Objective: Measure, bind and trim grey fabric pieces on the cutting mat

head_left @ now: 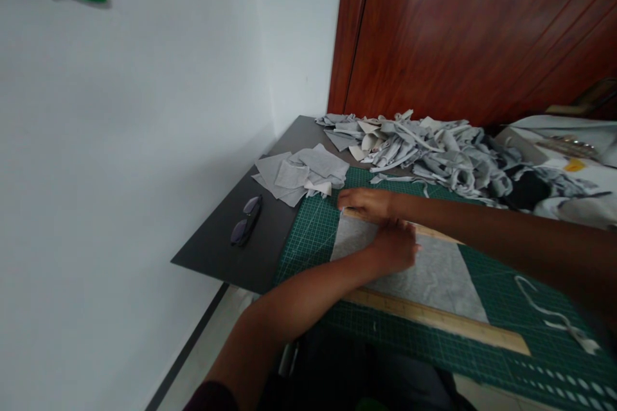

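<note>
A piece of grey cloth (443, 273) lies on the green cutting mat (313, 231). Along its far edge runs a wooden ruler (436, 233), partly covered by my hands and right forearm. My right hand (367, 203) is at the cloth's far left corner, over the ruler's left end, fingers bent down; what they grip is hidden. Just nearer to me, my left hand (396, 246) is closed over the cloth, its fingers curled by the ruler and hidden underneath. A second wooden ruler (443, 321) lies along the near edge of the cloth.
Cut grey cloth pieces (301, 170) sit at the mat's left corner, near dark glasses (246, 221) on the black tabletop (212, 257). A heap of scraps (434, 148) lines the back. A white box (573, 148) stands back right. A cloth strip (544, 308) lies right.
</note>
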The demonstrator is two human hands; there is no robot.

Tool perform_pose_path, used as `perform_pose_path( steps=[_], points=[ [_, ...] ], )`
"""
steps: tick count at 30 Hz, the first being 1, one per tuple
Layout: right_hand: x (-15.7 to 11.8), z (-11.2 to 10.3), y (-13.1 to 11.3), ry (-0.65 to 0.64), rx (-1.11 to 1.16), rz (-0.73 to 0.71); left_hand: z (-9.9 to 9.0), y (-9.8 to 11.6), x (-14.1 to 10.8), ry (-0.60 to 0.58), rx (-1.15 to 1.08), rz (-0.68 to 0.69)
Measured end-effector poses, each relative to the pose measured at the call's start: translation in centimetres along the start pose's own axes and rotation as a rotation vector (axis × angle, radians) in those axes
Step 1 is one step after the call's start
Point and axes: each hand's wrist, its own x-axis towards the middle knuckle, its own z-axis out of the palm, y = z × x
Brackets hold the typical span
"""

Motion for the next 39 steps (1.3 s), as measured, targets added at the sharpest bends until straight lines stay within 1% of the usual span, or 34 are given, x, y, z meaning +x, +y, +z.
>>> perform_pose_path(
  steps=[4, 12, 18, 21, 26, 32, 36, 39],
  points=[
    [0.0, 0.3, 0.0, 0.026, 0.010, 0.004, 0.1, 0.0, -0.1, 0.010, 0.003, 0.001],
    [0.1, 0.1, -0.3, -0.004, -0.001, -0.019, 0.5, -0.1, 0.1, 0.017, 0.009, 0.003],
    [0.2, 0.3, 0.0, 0.001, 0.014, -0.019, 0.1, 0.0, -0.1, -0.002, 0.000, -0.004],
    [0.3, 0.1, -0.2, -0.016, -0.042, -0.031, 0.2, 0.0, -0.1, 0.002, -0.003, 0.004],
    [0.5, -0.3, -0.2, -0.096, -0.187, -0.030, 0.5, -0.1, 0.0, 0.050, -0.001, 0.012],
    [0.5, -0.5, 0.7, -0.077, -0.240, 0.019, 0.0, 0.0, -0.2, 0.031, 0.027, 0.009],
    [0.4, -0.6, 0.5, -0.098, -0.249, 0.010, 0.0, -0.1, -0.3, 0.025, 0.027, 0.008],
    [0.3, -0.4, 0.0, -0.077, -0.224, -0.012, 0.2, -0.1, -0.2, 0.020, 0.014, 0.015]
  ],
)
